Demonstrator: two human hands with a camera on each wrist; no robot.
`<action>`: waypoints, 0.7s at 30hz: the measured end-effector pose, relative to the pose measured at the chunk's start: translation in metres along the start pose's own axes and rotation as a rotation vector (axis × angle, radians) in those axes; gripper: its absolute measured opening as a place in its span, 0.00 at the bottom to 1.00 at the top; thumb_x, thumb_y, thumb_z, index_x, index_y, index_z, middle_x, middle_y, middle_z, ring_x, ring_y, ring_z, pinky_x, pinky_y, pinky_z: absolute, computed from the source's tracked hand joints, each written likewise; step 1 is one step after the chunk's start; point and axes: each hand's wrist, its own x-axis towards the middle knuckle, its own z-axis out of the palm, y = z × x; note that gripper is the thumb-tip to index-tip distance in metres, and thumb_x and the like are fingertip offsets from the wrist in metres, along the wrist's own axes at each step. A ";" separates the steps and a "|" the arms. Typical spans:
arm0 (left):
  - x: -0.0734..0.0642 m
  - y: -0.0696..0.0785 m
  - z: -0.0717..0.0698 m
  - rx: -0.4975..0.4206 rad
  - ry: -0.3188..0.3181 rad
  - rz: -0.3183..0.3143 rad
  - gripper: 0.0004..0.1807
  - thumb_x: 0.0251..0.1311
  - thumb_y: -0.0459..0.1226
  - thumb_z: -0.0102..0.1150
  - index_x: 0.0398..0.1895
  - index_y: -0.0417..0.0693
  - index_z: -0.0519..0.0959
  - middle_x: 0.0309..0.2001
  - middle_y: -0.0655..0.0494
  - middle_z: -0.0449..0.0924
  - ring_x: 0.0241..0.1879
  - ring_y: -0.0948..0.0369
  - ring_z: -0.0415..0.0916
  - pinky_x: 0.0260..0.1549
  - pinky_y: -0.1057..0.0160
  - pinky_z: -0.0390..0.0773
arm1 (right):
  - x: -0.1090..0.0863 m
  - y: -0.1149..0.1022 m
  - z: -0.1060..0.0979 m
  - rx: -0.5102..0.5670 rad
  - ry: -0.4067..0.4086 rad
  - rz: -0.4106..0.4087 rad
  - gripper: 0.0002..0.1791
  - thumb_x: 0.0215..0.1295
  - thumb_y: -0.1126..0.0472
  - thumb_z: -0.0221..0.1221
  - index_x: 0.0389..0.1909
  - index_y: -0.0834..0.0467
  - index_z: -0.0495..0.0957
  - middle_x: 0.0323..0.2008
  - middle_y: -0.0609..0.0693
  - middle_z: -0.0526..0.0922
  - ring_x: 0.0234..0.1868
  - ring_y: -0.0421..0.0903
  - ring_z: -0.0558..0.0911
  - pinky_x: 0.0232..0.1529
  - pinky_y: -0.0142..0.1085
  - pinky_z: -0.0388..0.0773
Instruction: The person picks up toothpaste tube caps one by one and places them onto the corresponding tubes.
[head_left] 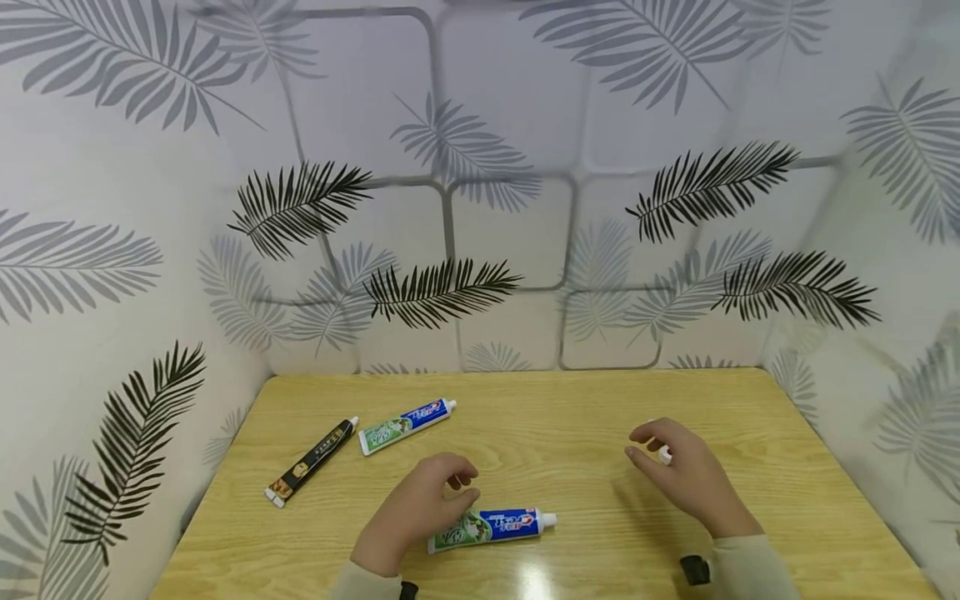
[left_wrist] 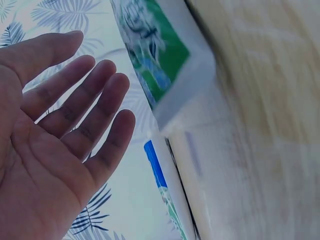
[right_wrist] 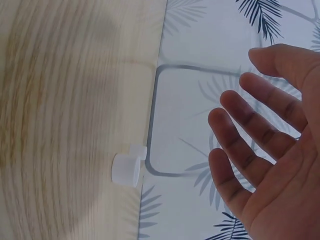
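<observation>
A blue, green and white toothpaste tube lies on the wooden table, its white nozzle to the right. My left hand hovers over its green end and overlaps it in the head view. In the left wrist view that hand's fingers are loosely bent beside the tube's flat end, with nothing in them. On the right, my right hand is held above the table, fingers relaxed and holding nothing. Two small white caps stand close by; the nearer cap is larger in the right wrist view and partly covers the farther cap.
Farther back on the left lies a second blue and green toothpaste tube. Left of it is a black toothpaste tube with a white nozzle. A leaf-patterned covering rises behind the table and along both sides.
</observation>
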 end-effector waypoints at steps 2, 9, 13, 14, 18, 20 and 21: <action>0.000 -0.003 -0.003 0.003 0.011 -0.002 0.13 0.72 0.39 0.67 0.54 0.43 0.85 0.52 0.48 0.86 0.48 0.57 0.81 0.49 0.56 0.84 | 0.001 0.003 -0.001 -0.004 0.006 0.012 0.11 0.75 0.51 0.66 0.50 0.51 0.85 0.49 0.47 0.87 0.48 0.49 0.84 0.44 0.47 0.81; -0.002 -0.016 -0.011 0.039 0.047 -0.022 0.14 0.72 0.40 0.66 0.55 0.42 0.85 0.53 0.49 0.86 0.50 0.57 0.81 0.51 0.53 0.84 | 0.000 0.013 -0.004 -0.048 0.000 0.053 0.15 0.74 0.50 0.67 0.54 0.54 0.85 0.53 0.52 0.87 0.49 0.52 0.84 0.44 0.48 0.82; -0.005 -0.021 -0.017 0.064 0.063 -0.038 0.13 0.72 0.39 0.67 0.54 0.42 0.85 0.52 0.49 0.86 0.50 0.56 0.81 0.51 0.51 0.84 | -0.001 0.018 -0.006 -0.076 -0.011 0.070 0.17 0.72 0.51 0.69 0.55 0.56 0.85 0.53 0.55 0.86 0.48 0.53 0.84 0.43 0.49 0.81; -0.006 -0.022 -0.019 0.071 0.068 -0.044 0.13 0.72 0.39 0.67 0.54 0.43 0.85 0.52 0.49 0.86 0.50 0.56 0.81 0.51 0.51 0.84 | -0.001 0.019 -0.006 -0.084 -0.013 0.075 0.17 0.72 0.52 0.69 0.55 0.56 0.85 0.53 0.55 0.86 0.48 0.53 0.84 0.43 0.49 0.81; -0.008 -0.028 -0.025 0.090 0.099 -0.058 0.12 0.71 0.38 0.68 0.53 0.43 0.86 0.50 0.49 0.86 0.49 0.57 0.81 0.51 0.50 0.84 | -0.001 0.025 -0.006 -0.118 -0.028 0.091 0.19 0.71 0.52 0.70 0.56 0.57 0.84 0.52 0.57 0.86 0.47 0.55 0.84 0.43 0.51 0.83; -0.010 -0.031 -0.027 0.093 0.111 -0.066 0.12 0.71 0.38 0.68 0.53 0.43 0.86 0.50 0.49 0.86 0.48 0.57 0.81 0.50 0.50 0.84 | -0.001 0.027 -0.006 -0.131 -0.039 0.097 0.20 0.70 0.51 0.70 0.56 0.58 0.84 0.52 0.58 0.86 0.47 0.56 0.85 0.42 0.52 0.83; -0.010 -0.032 -0.028 0.098 0.117 -0.069 0.12 0.70 0.38 0.68 0.53 0.43 0.86 0.49 0.49 0.86 0.48 0.57 0.81 0.50 0.50 0.84 | 0.000 0.028 -0.006 -0.137 -0.043 0.099 0.21 0.70 0.50 0.70 0.57 0.58 0.84 0.52 0.58 0.86 0.47 0.56 0.85 0.42 0.52 0.83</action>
